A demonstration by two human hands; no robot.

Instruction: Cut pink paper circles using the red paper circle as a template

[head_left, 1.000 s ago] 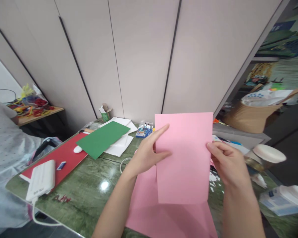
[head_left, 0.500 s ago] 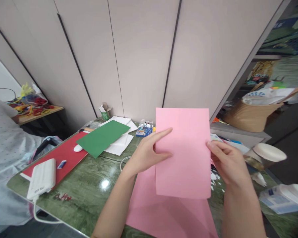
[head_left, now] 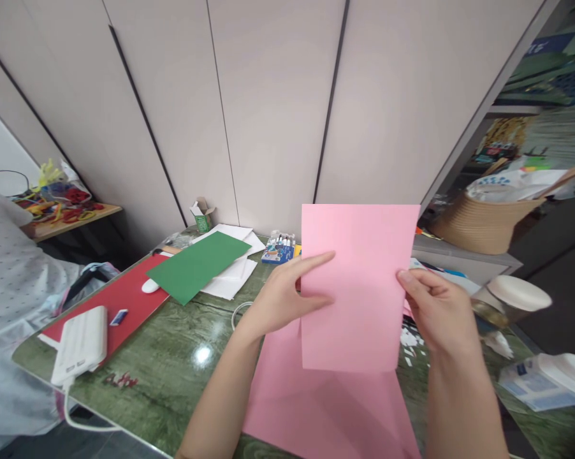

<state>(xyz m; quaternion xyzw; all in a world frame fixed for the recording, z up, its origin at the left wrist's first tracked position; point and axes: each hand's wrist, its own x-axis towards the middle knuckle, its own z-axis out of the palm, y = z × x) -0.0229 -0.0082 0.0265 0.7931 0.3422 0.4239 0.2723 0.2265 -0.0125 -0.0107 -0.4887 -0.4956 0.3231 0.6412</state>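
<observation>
An upright pink sheet of paper [head_left: 359, 236] is in front of me. My right hand [head_left: 435, 306] pinches its right edge between thumb and fingers. At the left edge, my left hand [head_left: 285, 290] has its index finger and thumb stretched apart over the front of the sheet; its other fingers are mostly hidden. Below, a larger pink paper [head_left: 326, 414] lies on the green marbled table [head_left: 173, 363], partly covered by the raised sheet.
A green sheet [head_left: 199, 264] overlaps white papers [head_left: 232, 280] and red paper [head_left: 139, 312]. On the left are a white power bank [head_left: 81, 341] and a person's sleeve [head_left: 5, 255]. Markers [head_left: 278, 247] stand behind; white scraps [head_left: 412, 344] and a white-lidded container [head_left: 545, 382] are at right.
The upper part of the raised pink sheet has swung right and its bottom edge has risen slightly. Both hands stay in nearly the same place.
</observation>
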